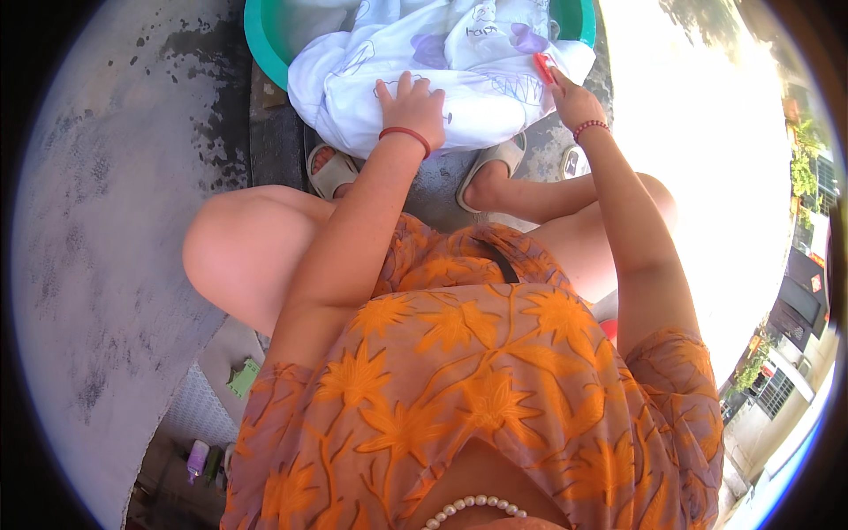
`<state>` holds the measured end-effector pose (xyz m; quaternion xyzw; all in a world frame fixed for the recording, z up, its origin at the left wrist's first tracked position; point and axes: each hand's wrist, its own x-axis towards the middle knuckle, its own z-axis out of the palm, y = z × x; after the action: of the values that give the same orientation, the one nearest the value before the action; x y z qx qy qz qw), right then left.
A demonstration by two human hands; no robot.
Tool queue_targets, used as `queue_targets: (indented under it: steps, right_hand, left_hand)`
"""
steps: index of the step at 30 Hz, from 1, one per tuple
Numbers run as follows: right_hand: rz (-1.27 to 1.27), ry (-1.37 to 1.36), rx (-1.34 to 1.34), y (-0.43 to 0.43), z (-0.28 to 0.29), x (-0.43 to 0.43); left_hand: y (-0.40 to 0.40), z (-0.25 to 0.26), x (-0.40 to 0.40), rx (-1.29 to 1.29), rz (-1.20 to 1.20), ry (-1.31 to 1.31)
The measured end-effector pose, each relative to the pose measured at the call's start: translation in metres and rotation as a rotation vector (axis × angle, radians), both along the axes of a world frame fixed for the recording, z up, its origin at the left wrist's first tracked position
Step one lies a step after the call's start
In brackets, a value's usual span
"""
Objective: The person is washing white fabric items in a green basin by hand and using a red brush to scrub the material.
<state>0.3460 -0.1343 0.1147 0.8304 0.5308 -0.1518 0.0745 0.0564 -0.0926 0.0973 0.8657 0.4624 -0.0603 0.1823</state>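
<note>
A white printed cloth (371, 86) with purple patches and line drawings is draped over the near rim of a green plastic basin (268, 56). With fingers spread, my left hand (414, 109) presses flat on the cloth near its front edge. My right hand (578, 105) grips a red brush (544, 67) at the cloth's right side. The brush's bristles are hard to make out, and its far end touches or lies just above the fabric. Greyish water shows inside the basin at the left of the cloth.
Below the cloth, my sandalled feet (334, 173) rest on wet dark ground. A white object (574, 162) lies by the right foot. Bottles (197, 457) and a green item (244, 377) are at lower left. Bright sunlit ground (695, 165) spreads on the right.
</note>
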Motion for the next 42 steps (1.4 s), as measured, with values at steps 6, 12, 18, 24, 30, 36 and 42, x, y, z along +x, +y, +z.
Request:
queue_targets:
  steps: [6,12,18,24,30,36,42]
  right_hand:
    - [-0.116,-0.005,0.249,0.049,-0.001,-0.004]
    - [-0.011,0.084,0.033,0.067,-0.035,0.032]
    - [-0.041,0.258,0.22,0.024,-0.008,0.052]
    - [-0.058,0.188,0.268,-0.009,0.011,0.023]
    - [0.443,0.172,-0.031,-0.053,0.032,-0.05]
    - [0.332,0.052,-0.096,0.025,-0.03,-0.097]
    - [0.397,0.242,0.011,-0.049,-0.006,-0.084]
  left_hand:
    - [0.001,-0.028,0.031,0.013,0.057,-0.329]
    - [0.012,-0.04,0.023,-0.024,-0.104,-0.602]
    - [0.003,-0.014,0.022,-0.242,-0.12,-0.805]
    - [-0.035,-0.022,0.037,-0.151,-0.167,-0.697]
    - [-0.055,-0.051,0.026,0.177,-0.005,-0.649]
    - [-0.043,-0.052,0.044,0.255,-0.01,-0.648]
    - [-0.046,-0.064,0.022,0.258,-0.012,-0.7]
